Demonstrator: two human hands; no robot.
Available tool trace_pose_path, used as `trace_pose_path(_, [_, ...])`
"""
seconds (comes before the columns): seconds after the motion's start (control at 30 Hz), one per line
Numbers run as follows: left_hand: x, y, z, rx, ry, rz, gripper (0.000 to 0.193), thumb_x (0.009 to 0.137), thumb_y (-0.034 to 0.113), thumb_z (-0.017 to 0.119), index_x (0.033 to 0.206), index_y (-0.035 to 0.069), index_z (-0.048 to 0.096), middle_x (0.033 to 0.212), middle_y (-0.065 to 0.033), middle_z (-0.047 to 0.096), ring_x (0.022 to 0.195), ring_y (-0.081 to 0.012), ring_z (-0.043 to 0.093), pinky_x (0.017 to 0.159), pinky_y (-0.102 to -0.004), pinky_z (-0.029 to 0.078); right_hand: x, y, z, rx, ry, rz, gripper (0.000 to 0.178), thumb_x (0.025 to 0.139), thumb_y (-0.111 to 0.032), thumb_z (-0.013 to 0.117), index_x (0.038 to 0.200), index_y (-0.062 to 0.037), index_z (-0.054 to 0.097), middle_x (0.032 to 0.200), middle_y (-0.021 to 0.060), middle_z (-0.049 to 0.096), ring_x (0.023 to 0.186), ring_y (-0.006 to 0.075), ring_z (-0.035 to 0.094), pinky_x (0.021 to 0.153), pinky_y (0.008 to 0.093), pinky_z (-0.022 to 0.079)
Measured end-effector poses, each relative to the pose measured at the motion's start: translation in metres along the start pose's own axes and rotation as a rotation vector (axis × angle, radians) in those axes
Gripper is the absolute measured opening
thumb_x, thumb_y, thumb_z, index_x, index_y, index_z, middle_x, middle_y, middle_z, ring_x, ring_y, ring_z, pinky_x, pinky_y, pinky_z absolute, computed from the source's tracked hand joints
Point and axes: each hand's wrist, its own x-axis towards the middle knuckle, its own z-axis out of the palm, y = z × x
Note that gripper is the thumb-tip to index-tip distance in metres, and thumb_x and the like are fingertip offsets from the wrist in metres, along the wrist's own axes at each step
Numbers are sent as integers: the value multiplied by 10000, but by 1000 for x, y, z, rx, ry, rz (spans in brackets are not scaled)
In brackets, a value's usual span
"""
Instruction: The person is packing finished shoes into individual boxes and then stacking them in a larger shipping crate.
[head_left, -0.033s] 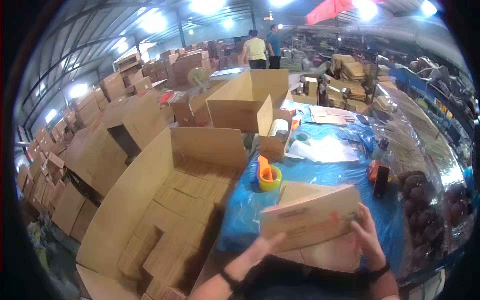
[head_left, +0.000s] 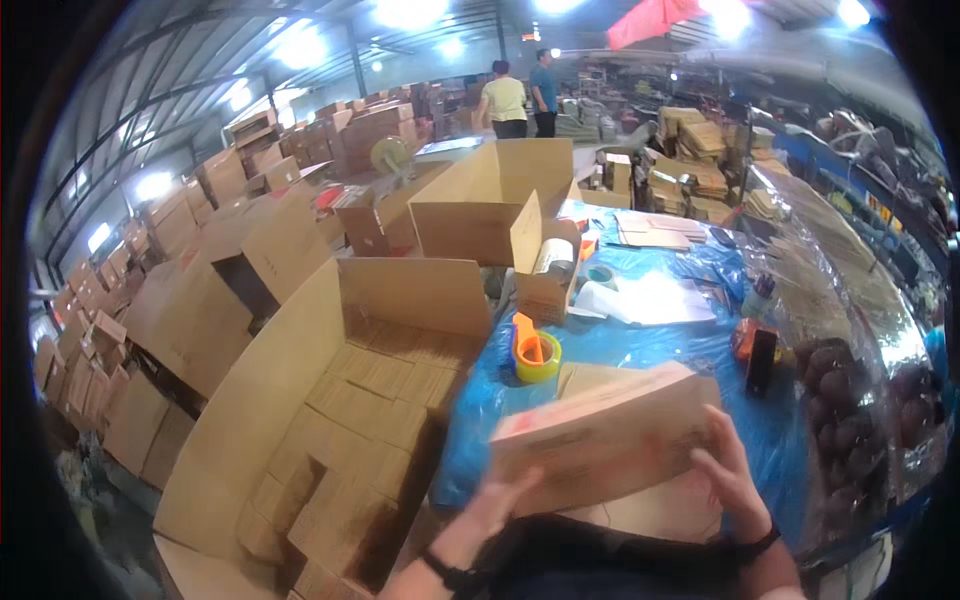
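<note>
Between my two hands is a small, closed cardboard box (head_left: 600, 445), tilted above the near part of the table. My left hand (head_left: 505, 500) grips its left lower corner, and the fingers of my right hand (head_left: 730, 470) press on its right end. Beneath and behind it, other flat cardboard pieces (head_left: 590, 380) lie on the table, partly hidden by the box. To my left stands a big open carton (head_left: 240, 390), where several similar small boxes (head_left: 380, 385) are packed side by side.
Blue plastic sheeting (head_left: 480, 420) covers the table. An orange tape dispenser (head_left: 527, 342) with yellow tape (head_left: 540, 368), white paper (head_left: 660, 300) and a black upright object (head_left: 761, 362) sit on it. Another open carton (head_left: 460, 230) stands beyond. Two people (head_left: 505, 100) are far off.
The small box has shifted left and tipped, so its long upper edge face now shows more. Both hands have moved with it and keep hold.
</note>
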Motion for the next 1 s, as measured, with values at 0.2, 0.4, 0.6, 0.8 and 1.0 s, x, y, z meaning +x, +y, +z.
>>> trace_pose_path(0.2, [-189,116,-130,483,538,673,1077,645,103,737,1569,16,191,1537,-161,391,1435,-319,358,1187,-447,300,46,32,45,-773,-511,-46,597,880,-211,730,1407,-67,490,1506,212,419,1395,361,404,1154,463,319])
trace_pose_path(0.4, [-336,191,-237,2215,1466,21,800,830,528,695,1441,71,453,1355,-177,533,1243,-394,491,1033,-512,384,25,138,-1,-1149,-455,35,645,814,-100,709,1412,-44,475,1536,194,377,1409,386,369,1165,454,331])
trace_pose_path(0.6, [-382,153,-346,2303,1354,-422,722,757,166,734,1428,127,473,1293,-108,562,1251,-316,491,1090,-454,352,35,147,-10,-1079,-556,132,595,902,-122,548,1467,-4,404,1565,225,326,1444,396,320,1187,458,273])
trace_pose_path(0.8, [-374,102,-440,2004,1075,-780,823,708,241,797,1451,162,453,1358,-108,541,1308,-299,462,1129,-434,319,43,116,5,-1134,-672,183,620,880,-101,544,1475,-12,397,1560,220,341,1439,399,332,1183,454,280])
trace_pose_path(1.0, [-477,77,-486,1627,1199,-573,1063,604,200,900,1516,201,353,1479,-90,449,1379,-305,407,1142,-499,306,36,116,6,-1187,-630,229,629,899,-111,534,1499,-30,363,1570,204,333,1450,389,320,1185,450,276])
